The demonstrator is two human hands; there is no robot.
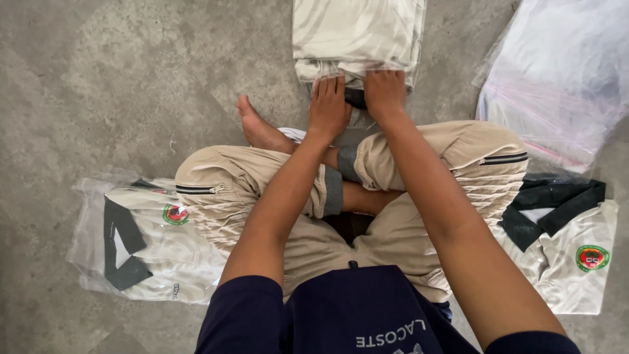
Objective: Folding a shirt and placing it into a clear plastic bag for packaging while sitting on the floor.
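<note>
Packing is sitting partway, judging by the layout: a bagged cream polo shirt is lying at eight o'clock, an unbagged cream polo shirt at four o'clock, and a heap of clear plastic bags at two o'clock. At twelve o'clock a folded cream garment in a clear bag is lying on the concrete floor. The left hand and right hand are pressing down side by side on its near edge, fingers extended and close together, palms flat, pinching nothing visible.
</note>
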